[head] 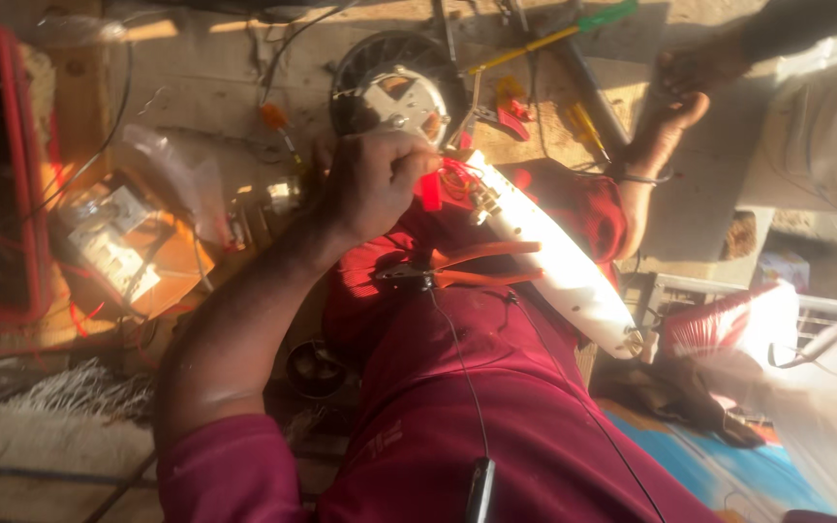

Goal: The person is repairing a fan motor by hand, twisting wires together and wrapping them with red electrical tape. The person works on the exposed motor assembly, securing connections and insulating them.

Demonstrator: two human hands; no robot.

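Left hand (372, 182) closed, apparently pinching red wires (452, 179) at the upper end of the long white housing (554, 257) lying across the lap; right hand out of view, state unknown; housing looks light, rigid, best gripped mid-body, clear of fragile wiring

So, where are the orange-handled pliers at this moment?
In the head view, the orange-handled pliers lie on the person's red-clothed lap, just below the left hand and beside the long white casing.

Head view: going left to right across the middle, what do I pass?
Red plastic crate → white switch box on an orange board → left hand closed on small red wires → long white plastic housing → red-and-white ribbed part.
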